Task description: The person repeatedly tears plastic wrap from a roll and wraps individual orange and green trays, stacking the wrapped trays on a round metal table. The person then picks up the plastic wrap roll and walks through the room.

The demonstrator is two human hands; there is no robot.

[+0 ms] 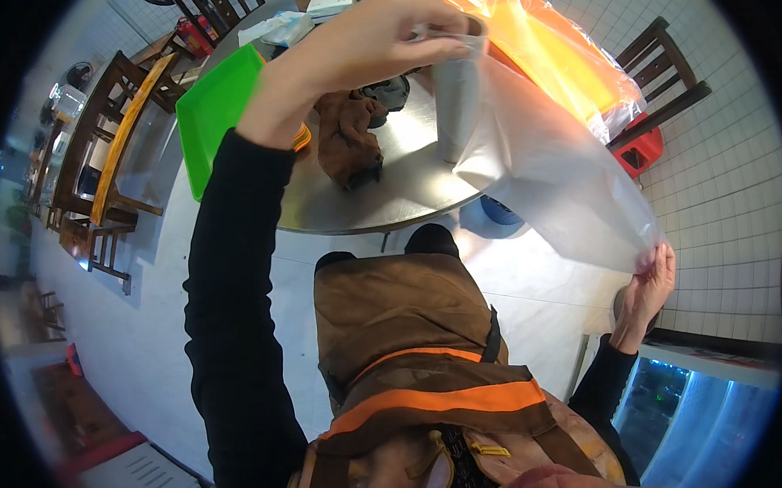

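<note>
My left hand [433,27] pinches the top of an upright roll of clear plastic film [456,109] that stands on or just over the round metal table [392,208]. Out to the right, off the table, my right hand [655,275] grips the far end of the film [564,179], which is stretched between both hands. Left of the roll lie a crumpled brown cloth [350,141] and a dark grey cloth [391,93]. Behind the film, orange and yellow items in a clear plastic bag [550,48] rest on the table.
A green plastic tray [207,118] sits at the table's left edge. Behind my left arm are a plastic packet [282,28] and a white box [331,4]. A wooden chair [666,86] and a red stool [640,150] stand at the right, and a lit glass-door cooler [684,414] lower right.
</note>
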